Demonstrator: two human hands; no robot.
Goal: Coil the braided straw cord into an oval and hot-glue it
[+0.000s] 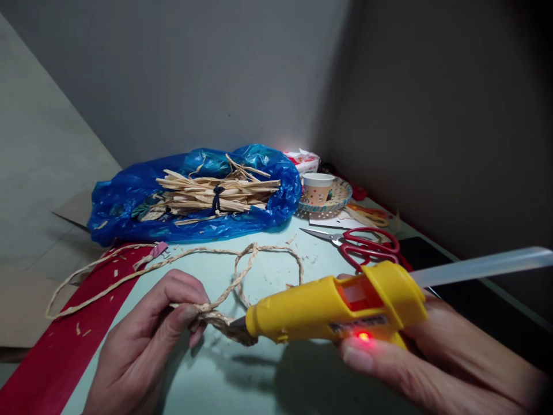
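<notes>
Between the thumb and fingers of my left hand (162,331) is pinched a braided straw cord (235,283), with a thicker coiled end sticking out to the right. From there the cord loops across the table and off to the left. My right hand (401,357) is wrapped around a yellow hot glue gun (302,305) with a red light lit on its side. A translucent glue stick (484,268) juts from the gun's back. The dark nozzle points left and is at the coiled piece; whether it touches, I cannot tell.
Behind lies a blue plastic bag (116,202) with a tied bundle of straw strips (242,193). Red-handled scissors (371,239) rest at the right, near a paper cup (317,190) in a woven basket (343,196). A pink clip (159,249) lies by the red strip (82,328).
</notes>
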